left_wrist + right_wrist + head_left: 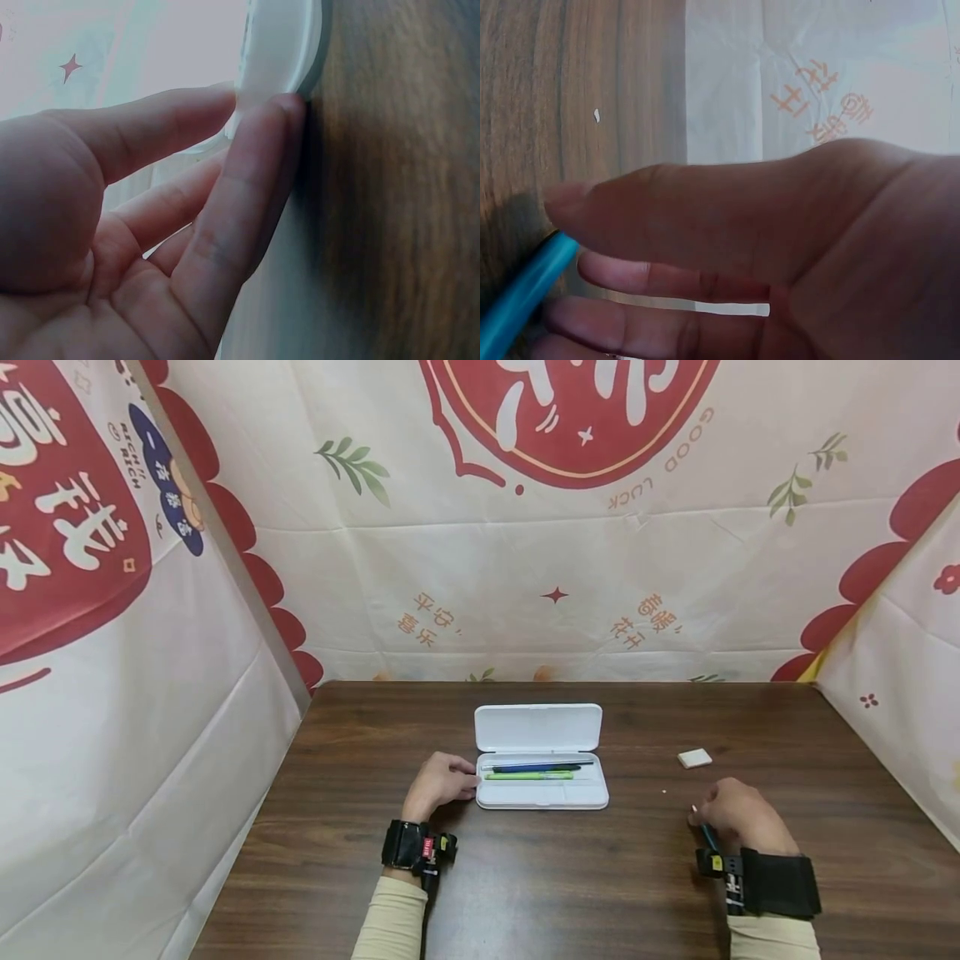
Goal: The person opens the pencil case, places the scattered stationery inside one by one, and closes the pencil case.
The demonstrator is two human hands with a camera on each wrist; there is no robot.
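A white pencil case point(542, 805) lies on the table with its lid point(537, 727) raised at the back. Inside are a light green pen point(528, 776) and a dark blue pen point(532, 768), beside another slim dark one. My left hand point(442, 783) pinches the left end of the case, thumb point(161, 124) above and fingers point(240, 180) at the side. To the right, my right hand point(742, 814) is low over the table, holding a bright blue pen point(529, 292) between thumb and fingers. Most of that pen is hidden in the head view.
A white eraser point(694, 758) lies just beyond the right hand. A tiny white scrap point(663, 792) rests left of that hand on the brown wooden table point(570, 877). Printed cloth point(555, 552) hangs behind the table and at both sides.
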